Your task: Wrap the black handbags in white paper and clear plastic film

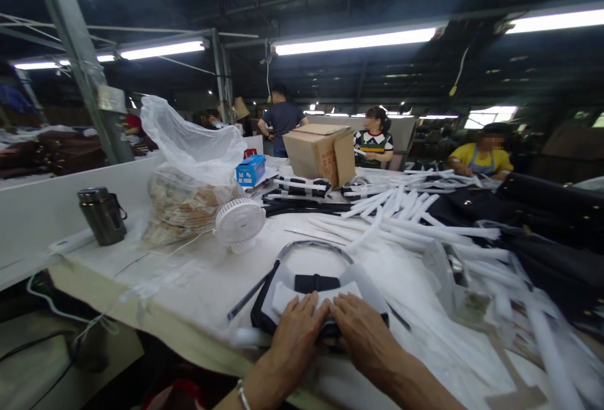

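Observation:
A black handbag [261, 313] lies on the table in front of me, its arched handle [311, 244] wrapped in clear film and pointing away. Across the bag's near part runs a piece of white padding sheet [283, 297]. My left hand [298, 329] rests on that sheet with its fingers stretched forward. Beside it, my right hand [359, 329] also presses flat on the sheet, the fingertips of both hands almost meeting. A dark strap [248, 295] sticks out to the left of the bag. The bag's near edge is partly hidden under my hands.
Left on the table [179, 284] stand a thermos [102, 216], a plastic bag of brown pieces [189, 202] and a white fan [240, 221]. Behind are a blue box [250, 171] and a carton [314, 153]. White foam tubes [401, 205] and black bags [542, 234] fill the right. Several people work beyond.

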A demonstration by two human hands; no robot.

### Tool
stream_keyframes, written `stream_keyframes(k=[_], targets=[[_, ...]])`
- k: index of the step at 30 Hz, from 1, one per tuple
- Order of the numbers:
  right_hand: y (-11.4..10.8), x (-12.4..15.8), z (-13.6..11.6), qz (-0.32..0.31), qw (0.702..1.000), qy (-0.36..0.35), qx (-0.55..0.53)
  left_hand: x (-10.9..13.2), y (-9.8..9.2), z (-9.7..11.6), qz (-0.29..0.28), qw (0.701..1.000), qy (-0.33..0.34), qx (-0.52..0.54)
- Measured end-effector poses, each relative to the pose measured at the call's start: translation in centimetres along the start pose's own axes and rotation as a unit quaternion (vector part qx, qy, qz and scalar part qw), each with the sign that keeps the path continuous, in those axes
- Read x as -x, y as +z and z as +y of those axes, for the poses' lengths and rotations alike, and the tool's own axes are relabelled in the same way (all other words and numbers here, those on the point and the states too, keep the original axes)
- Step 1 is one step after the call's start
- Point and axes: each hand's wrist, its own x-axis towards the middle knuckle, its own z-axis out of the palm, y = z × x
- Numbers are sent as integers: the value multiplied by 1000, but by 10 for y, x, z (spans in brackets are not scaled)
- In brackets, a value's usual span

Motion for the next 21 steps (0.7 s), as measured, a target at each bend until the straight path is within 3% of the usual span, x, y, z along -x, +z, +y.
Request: stream_keyframes(k=[6, 12, 16, 21], targets=[[28, 28, 4, 123, 991, -54, 25, 8, 23, 1, 121, 985, 36, -120], [33, 35, 6, 223, 967, -98, 73, 13, 13, -2, 151, 948, 129, -249], [37, 37, 0, 229, 967, -70, 84, 11, 11, 0, 195, 918, 145, -312], [36, 39, -10, 208, 975, -31, 74, 12, 9, 0, 178, 918, 160, -315]])
